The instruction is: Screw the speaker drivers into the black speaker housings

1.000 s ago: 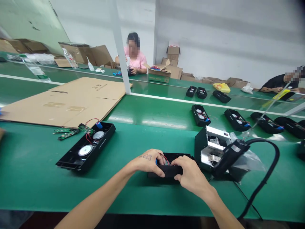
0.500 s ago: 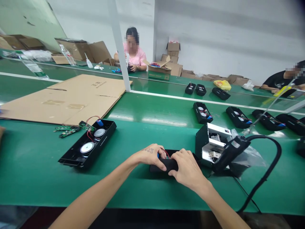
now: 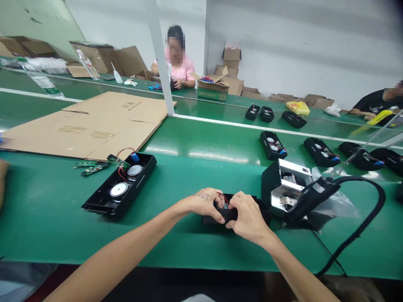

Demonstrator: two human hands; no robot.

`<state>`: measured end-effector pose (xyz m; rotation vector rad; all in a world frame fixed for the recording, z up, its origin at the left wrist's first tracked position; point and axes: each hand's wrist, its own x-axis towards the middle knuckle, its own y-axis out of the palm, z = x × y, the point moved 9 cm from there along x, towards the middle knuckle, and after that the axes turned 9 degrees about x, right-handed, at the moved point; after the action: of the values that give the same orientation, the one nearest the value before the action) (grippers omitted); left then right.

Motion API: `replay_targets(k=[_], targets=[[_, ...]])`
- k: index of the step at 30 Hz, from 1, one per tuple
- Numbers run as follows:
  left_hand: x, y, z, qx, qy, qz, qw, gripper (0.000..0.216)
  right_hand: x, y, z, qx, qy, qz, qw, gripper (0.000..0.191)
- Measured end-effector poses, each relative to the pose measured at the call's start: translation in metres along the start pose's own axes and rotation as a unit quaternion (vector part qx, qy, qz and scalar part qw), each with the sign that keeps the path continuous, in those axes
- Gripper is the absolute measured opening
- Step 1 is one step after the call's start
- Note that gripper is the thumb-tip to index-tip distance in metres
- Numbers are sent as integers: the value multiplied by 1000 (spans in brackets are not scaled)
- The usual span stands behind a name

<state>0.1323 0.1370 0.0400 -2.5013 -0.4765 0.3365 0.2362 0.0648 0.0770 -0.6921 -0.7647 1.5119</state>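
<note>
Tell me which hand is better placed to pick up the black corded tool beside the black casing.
Probably the right hand: it is on the black casing at the side nearer the black corded tool. The left hand is farther away, with the right hand between it and the tool.

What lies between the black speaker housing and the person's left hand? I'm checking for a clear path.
In the head view, bare green bench mat lies between the speaker housing and the left hand.

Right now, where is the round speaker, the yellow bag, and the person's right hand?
the round speaker [image 3: 119, 189], head view, on its silver middle
the yellow bag [image 3: 297, 108], head view, on the middle of the bag
the right hand [image 3: 248, 216], head view, on the back of the hand
</note>
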Motion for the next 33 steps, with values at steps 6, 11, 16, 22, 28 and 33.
replay_targets(k=[6, 11, 16, 22, 28, 33], targets=[[-22, 1, -13, 91, -6, -54, 994, 29, -22, 3, 6, -1, -78, -66, 995, 50], [-50, 38, -49, 238, 29, -145, 960, 58, -65, 25, 10, -26, -134, -172, 976, 41], [-46, 78, -68, 351, 84, -205, 910, 60, -94, 28, 15, -67, -178, -281, 941, 37], [-49, 84, -65, 318, 98, -246, 910, 40, -102, 15, 17, -28, -222, -231, 947, 35], [-57, 84, -66, 283, 145, -297, 900, 18, -123, -40, -10, 62, -190, -285, 938, 24], [-60, 86, -64, 280, 152, -320, 892, 17, -159, -125, -106, 133, 80, -560, 814, 43]])
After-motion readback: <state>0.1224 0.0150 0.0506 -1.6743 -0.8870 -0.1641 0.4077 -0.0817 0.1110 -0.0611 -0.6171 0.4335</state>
